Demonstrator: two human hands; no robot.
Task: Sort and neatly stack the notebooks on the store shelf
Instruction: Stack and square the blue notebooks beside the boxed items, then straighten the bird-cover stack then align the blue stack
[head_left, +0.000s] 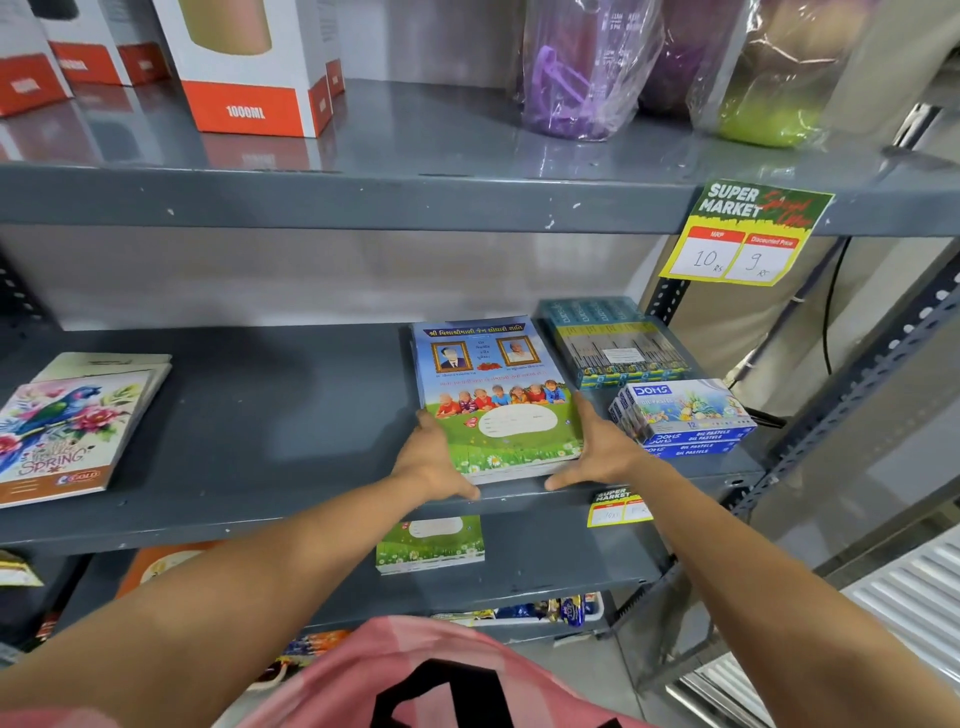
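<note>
1. Resting in the middle of the frame, a stack of green and blue paper notebooks with children on the cover (496, 400) is seen on the grey metal shelf (270, 426).
2. The left hand (434, 460) is pressed flat against the stack's left edge, fingers spread open.
3. The right hand (597, 449) is pressed flat against its right edge, also open.
4. A second pile of flowery bird notebooks (72, 426) is seen at the left of the frame.
5. Blue boxes of oil pastels (685, 418) are seen just right of the stack.

Bright even light, shelf glare, soft blur, warped edges
</note>
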